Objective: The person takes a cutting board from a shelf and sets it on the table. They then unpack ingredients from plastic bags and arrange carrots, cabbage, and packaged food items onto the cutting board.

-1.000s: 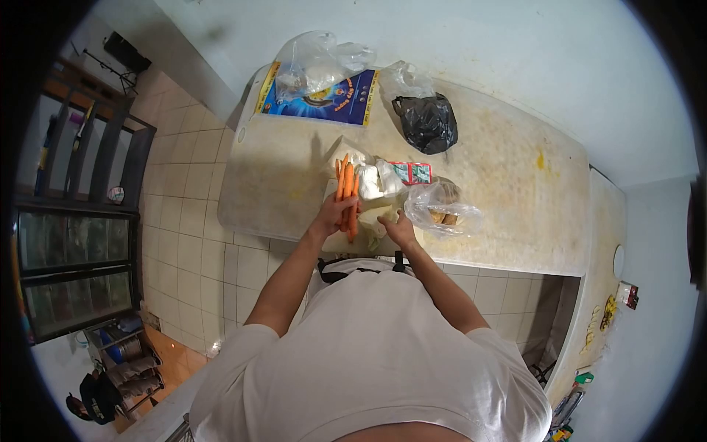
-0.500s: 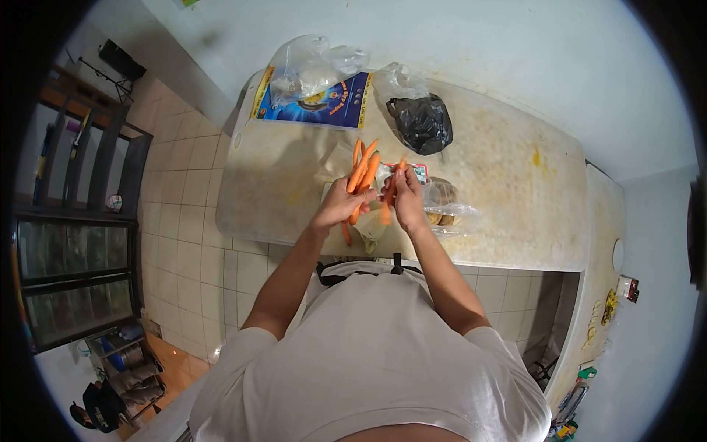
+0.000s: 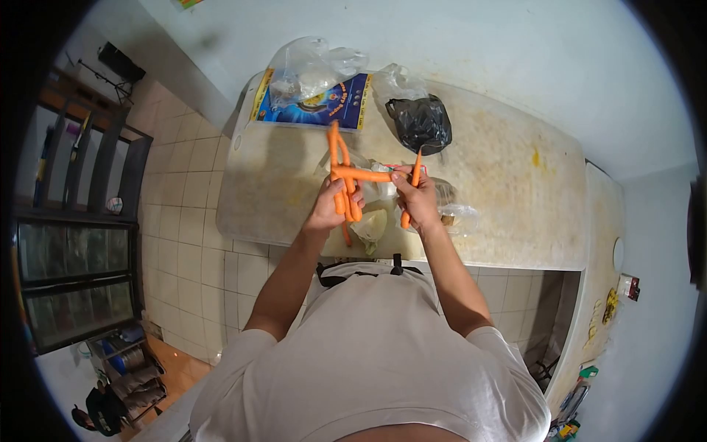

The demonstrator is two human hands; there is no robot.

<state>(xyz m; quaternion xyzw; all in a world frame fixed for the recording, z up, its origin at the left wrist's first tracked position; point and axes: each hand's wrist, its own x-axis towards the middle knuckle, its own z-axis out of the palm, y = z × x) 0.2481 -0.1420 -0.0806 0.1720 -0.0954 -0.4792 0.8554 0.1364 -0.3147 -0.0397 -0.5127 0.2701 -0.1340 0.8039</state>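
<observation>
Several orange carrots (image 3: 345, 191) are gripped in my left hand (image 3: 325, 207), their tips pointing away from me. My right hand (image 3: 420, 202) is closed round one upright carrot (image 3: 416, 171), while its thumb and finger pinch the end of another carrot (image 3: 366, 174) that lies crosswise from the bunch. Below the hands, a pale green cabbage piece (image 3: 370, 227) rests near the table edge, with a carrot (image 3: 346, 233) beside it. Behind my right hand, a clear bag (image 3: 461, 218) with brown items is partly hidden, as is a red-edged packet.
At the back of the table (image 3: 508, 184) lie a blue printed sheet (image 3: 346, 110) with a clear plastic bag (image 3: 298, 74) on it, and a black plastic bag (image 3: 421, 124). A wall rises behind. Dark shelves (image 3: 88, 155) stand at the far left.
My right hand has moved from near the cabbage to the carrots and taken hold of one, then a second. The bunch in my left hand has shifted and spread.
</observation>
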